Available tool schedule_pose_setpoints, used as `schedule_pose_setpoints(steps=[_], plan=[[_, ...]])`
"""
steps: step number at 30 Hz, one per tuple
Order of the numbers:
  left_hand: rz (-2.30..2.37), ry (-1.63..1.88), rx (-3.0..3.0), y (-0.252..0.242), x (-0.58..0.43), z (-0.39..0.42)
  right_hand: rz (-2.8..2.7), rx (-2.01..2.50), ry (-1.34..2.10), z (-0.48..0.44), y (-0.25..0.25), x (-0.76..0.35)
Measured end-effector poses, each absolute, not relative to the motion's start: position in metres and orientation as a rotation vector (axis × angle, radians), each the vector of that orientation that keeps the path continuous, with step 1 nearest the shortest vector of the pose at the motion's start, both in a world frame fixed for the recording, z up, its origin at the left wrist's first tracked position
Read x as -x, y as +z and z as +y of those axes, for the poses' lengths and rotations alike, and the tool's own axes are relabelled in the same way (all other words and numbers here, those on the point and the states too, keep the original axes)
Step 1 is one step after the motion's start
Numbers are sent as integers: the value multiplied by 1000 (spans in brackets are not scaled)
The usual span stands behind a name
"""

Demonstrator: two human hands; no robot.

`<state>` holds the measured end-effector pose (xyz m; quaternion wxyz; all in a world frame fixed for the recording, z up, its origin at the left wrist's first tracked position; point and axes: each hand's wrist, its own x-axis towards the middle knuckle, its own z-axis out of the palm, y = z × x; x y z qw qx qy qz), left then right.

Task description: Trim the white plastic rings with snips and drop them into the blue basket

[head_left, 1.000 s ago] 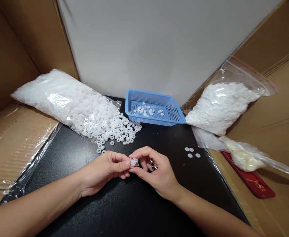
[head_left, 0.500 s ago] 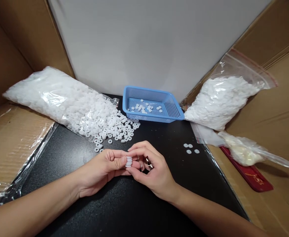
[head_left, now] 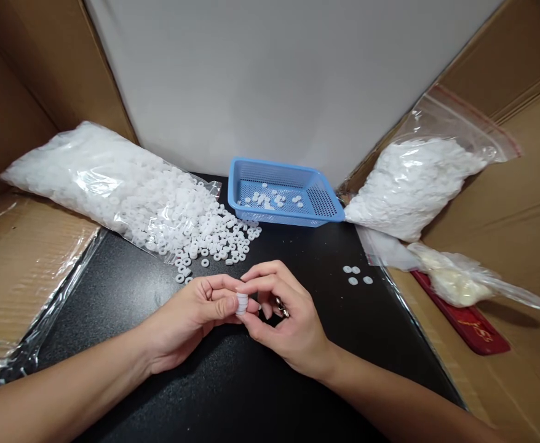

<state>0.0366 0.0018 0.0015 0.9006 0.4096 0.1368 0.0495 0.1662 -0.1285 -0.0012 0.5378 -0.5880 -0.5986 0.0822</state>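
My left hand [head_left: 200, 323] pinches a short stack of small white plastic rings [head_left: 242, 303] between thumb and fingers, above the black table. From the other side my right hand [head_left: 293, 320] closes on the same stack, a finger at its top and the thumb at its bottom. A small shiny brass-coloured metal piece [head_left: 281, 307] sits within the curled fingers of my right hand; its kind cannot be made out. Beyond my left hand, loose white rings [head_left: 224, 237] spill from a large clear bag [head_left: 90, 175].
A blue perforated basket [head_left: 286, 218] with some white pieces stands at the back. Several flat white discs [head_left: 353, 281] lie to the right. Along the right side are a zip bag of white pieces [head_left: 412, 184], a small knotted bag [head_left: 457, 283] and a red strip [head_left: 477, 332]. Cardboard walls flank the table.
The rings in the stack are pressed closer together, with the gaps between them narrowed. My right hand has turned slightly, and the metal piece in it has shifted a little.
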Motion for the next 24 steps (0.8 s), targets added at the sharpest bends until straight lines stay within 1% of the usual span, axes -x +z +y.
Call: schedule_pose_setpoints(steps=[6, 13, 18, 24], plan=[[337, 176, -860, 5, -35, -3, -1422, 1383, 174, -127, 0, -164], [388, 288, -1014, 9, -36, -2, -1439, 1449, 140, -127, 3, -165], [391, 220, -990, 6, -36, 1, -1421, 1460, 154, -127, 4, -164], [271, 149, -902, 6, -37, 0, -1358, 1416, 188, -127, 6, -163]])
